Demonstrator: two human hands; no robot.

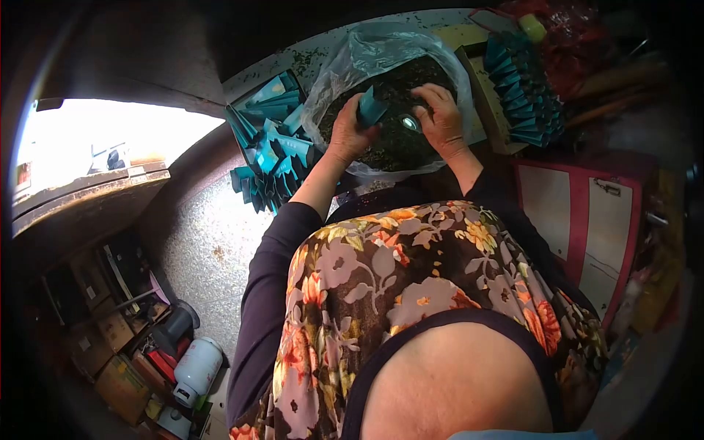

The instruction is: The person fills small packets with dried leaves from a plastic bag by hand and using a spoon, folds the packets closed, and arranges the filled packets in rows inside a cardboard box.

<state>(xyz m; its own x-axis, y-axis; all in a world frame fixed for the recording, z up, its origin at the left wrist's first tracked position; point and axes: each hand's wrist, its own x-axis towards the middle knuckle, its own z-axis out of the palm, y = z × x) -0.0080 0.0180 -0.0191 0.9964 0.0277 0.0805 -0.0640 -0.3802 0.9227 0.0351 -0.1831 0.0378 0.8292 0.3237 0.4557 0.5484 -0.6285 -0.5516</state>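
Observation:
My left hand (pixel 349 130) is wrapped round a small teal paper packet (pixel 372 107), its folded top standing up past the fingers. To the right, my right hand (pixel 441 122) is bent with its thumb and fingers apart, over dark, crumbly loose leaf-like material (pixel 400 150). Beside its thumb lies a small shiny, oval object (pixel 411 123), whose kind I cannot make out. A clear plastic bag (pixel 323 84), spread wide at the mouth, surrounds the dark material. On the left is a heap of teal paper packets (pixel 275 150), overlapping at many angles.
More teal packets (pixel 524 92) stand in rows at the right, by a box edge (pixel 480 92). A red plastic bag (pixel 568 33) lies behind them. Below is a pink-framed cabinet (pixel 576 220). A white gas cylinder (pixel 198 369) and cardboard boxes (pixel 121 385) stand on the floor at lower left.

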